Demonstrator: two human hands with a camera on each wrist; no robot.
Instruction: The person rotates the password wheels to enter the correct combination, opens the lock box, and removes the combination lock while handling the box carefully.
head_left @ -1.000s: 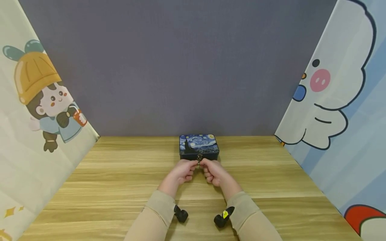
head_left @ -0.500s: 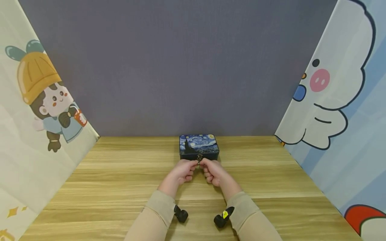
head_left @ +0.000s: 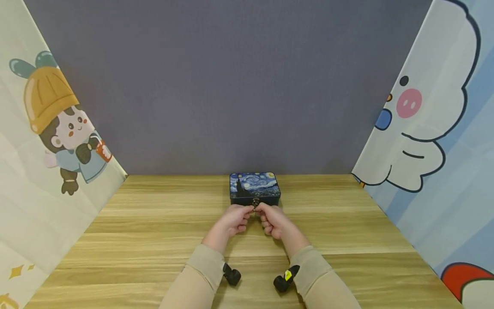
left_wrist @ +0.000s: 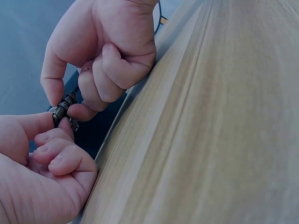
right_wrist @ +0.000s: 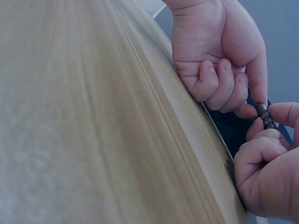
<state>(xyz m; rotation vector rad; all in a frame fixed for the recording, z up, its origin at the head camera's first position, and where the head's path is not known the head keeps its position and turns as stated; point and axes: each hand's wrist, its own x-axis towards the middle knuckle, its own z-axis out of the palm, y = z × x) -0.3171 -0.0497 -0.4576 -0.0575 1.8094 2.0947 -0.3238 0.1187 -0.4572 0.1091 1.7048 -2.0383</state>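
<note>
Near the back of a counter [head_left: 154, 223], before a grey panel [head_left: 239, 86], a person's left hand [head_left: 234, 218] pinches one end of a small ringed lock [left_wrist: 64, 106], the other fingers tucked in, apparently to brace it; the lock sits at the middle of the front of a closed painted box [head_left: 254, 186], which lies flat and likely gives backing; the right hand [head_left: 273, 219] pinches the opposite end, seemingly so the middle is left exposed

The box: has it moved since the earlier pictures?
No, not visibly: in the head view, the box keeps its place relative to the grey wall.
</note>
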